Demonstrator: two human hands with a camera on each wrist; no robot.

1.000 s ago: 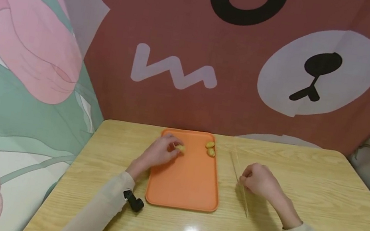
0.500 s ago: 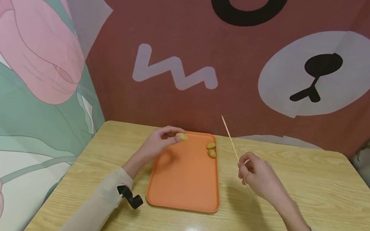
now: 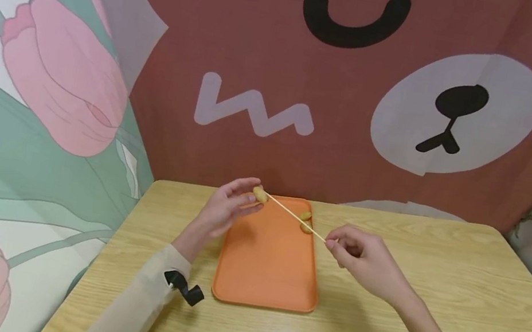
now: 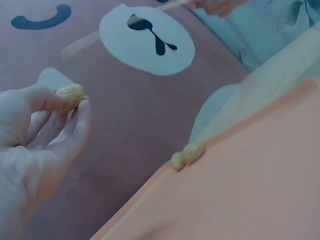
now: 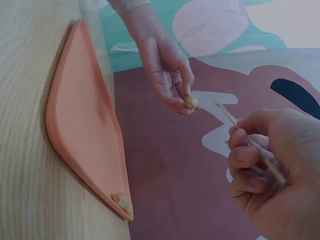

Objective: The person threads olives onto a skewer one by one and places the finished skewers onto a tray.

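Observation:
My left hand (image 3: 222, 208), raised over the back left of the orange tray (image 3: 267, 271), pinches a small yellow-brown potato (image 4: 70, 96) between thumb and fingertips. My right hand (image 3: 361, 256), to the right of the tray, grips a thin wooden skewer (image 3: 294, 216) that slants up and left toward this potato. In the right wrist view a small gap shows between the skewer's tip and the potato (image 5: 191, 102). Two more small potatoes (image 3: 306, 226) lie together by the tray's right edge, near its back corner; the skewer passes over them in the head view.
The tray lies flat on a light wood-grain table (image 3: 435, 286). Behind the table hangs a cloth with a brown bear print (image 3: 330, 159), and a tulip-print cloth (image 3: 66, 76) is at the left. Each wrist wears a small black camera (image 3: 184, 288).
My left hand has lifted the potato from over the tray and turned its fingers upward. The right hand has raised the skewer off the table and swung its tip left toward the potato.

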